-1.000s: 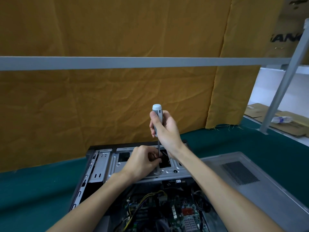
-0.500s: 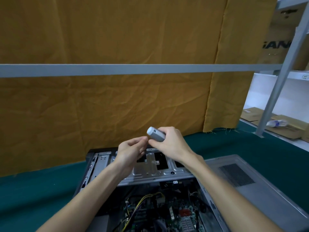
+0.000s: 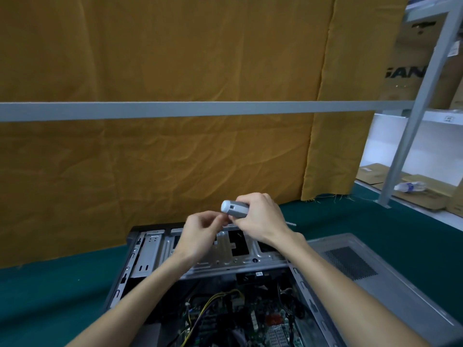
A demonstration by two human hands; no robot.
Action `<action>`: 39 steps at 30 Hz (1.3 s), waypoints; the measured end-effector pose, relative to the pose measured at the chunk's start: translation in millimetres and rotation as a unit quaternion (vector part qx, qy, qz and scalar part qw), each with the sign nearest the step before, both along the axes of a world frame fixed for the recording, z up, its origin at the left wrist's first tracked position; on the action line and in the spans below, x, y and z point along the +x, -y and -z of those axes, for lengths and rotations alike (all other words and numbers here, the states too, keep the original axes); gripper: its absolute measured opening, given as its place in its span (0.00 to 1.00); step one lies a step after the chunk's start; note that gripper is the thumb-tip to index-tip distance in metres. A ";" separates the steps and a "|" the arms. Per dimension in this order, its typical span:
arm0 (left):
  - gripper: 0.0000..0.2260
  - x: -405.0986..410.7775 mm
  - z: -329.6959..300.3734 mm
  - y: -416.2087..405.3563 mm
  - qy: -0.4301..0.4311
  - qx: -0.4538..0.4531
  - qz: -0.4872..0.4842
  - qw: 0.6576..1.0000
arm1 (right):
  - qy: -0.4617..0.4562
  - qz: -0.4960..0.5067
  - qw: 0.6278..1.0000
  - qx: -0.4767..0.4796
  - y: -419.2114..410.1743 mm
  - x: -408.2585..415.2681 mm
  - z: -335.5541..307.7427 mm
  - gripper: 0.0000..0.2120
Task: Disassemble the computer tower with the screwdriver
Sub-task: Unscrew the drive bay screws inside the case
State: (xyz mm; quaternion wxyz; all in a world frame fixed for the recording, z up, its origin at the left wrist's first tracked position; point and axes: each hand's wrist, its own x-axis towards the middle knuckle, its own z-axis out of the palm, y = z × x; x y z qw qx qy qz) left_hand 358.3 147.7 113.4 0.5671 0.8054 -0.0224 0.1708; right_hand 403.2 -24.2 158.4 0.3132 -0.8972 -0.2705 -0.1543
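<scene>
The open computer tower [image 3: 147, 256] lies on its side on the green table, its metal drive cage at the far end and the motherboard with cables nearer me. My right hand [image 3: 263, 216] grips the grey-and-white screwdriver [image 3: 233, 209] above the drive cage, handle end pointing left, shaft hidden by the hand. My left hand [image 3: 200, 234] is raised just left of it, fingertips curled together near the handle's underside; whether they pinch something small is hidden.
The tower's removed grey side panel [image 3: 370, 271] with a vent grille lies to the right. A mustard cloth [image 3: 175, 159] hangs behind a grey rail [image 3: 150, 110]. Shelving with cardboard boxes [image 3: 411, 189] and a plastic bottle [image 3: 409, 187] stands far right.
The screwdriver stood upright in the drive cage a second ago; my right hand has lifted it out and tipped it sideways. My left hand rose from the cage toward it.
</scene>
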 end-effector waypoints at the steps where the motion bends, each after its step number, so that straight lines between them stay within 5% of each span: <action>1: 0.08 1.9 5.6 1.8 0.030 0.106 -0.010 0.994 | -0.002 0.024 1.000 0.012 5.7 5.9 0.0 0.14; 3: 0.11 5.0 17.5 4.5 0.053 0.289 -0.001 0.956 | -0.013 0.082 0.996 0.030 19.7 22.0 1.7 0.14; 6: 0.18 8.9 30.8 3.4 0.020 0.370 0.031 0.928 | -0.053 0.160 0.985 0.039 45.6 52.5 14.8 0.12; 10: 0.20 11.0 34.9 1.7 0.029 0.394 0.023 0.918 | -0.117 0.243 0.963 0.001 79.8 90.4 52.3 0.04; 15: 0.19 11.5 35.1 2.6 0.034 0.392 0.018 0.919 | -0.182 0.288 0.935 -0.097 104.2 116.0 108.8 0.08; 22: 0.17 10.8 35.2 2.5 0.043 0.386 0.015 0.922 | -0.234 0.250 0.933 -0.114 104.5 132.0 145.3 0.13; 27: 0.17 10.5 36.0 2.3 0.043 0.384 0.016 0.922 | -0.262 0.248 0.927 -0.101 103.0 133.1 149.6 0.04; 32: 0.17 11.5 36.9 1.9 0.038 0.382 0.017 0.923 | -0.229 0.247 0.941 0.020 98.8 124.1 125.2 0.05; 39: 0.15 5.8 31.5 5.1 0.028 0.391 0.011 0.920 | -0.141 0.077 0.949 0.273 46.5 57.7 13.5 0.27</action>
